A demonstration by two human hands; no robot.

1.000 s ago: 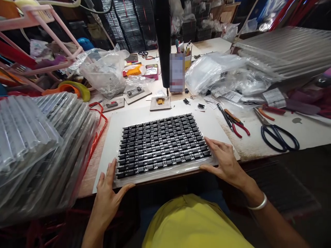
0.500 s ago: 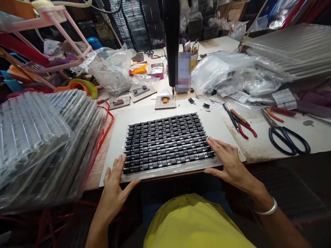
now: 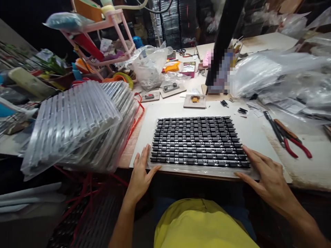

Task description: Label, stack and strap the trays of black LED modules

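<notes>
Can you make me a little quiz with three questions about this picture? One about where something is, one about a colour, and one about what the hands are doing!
1. Where is the stack of clear plastic trays?
A. To the left of the tray of black parts
B. On top of it
C. Under the table

2. What colour are the handles of the pliers?
A. Blue
B. Red
C. Green

3. What are the left hand and right hand doing?
A. Cutting with scissors
B. Waving in the air
C. Resting flat at the tray's two near corners

Answers: 1 A, the clear stack lies left of the white board. 2 B, the handles look red. 3 C, both hands are open with fingers spread against the tray's edge.
</notes>
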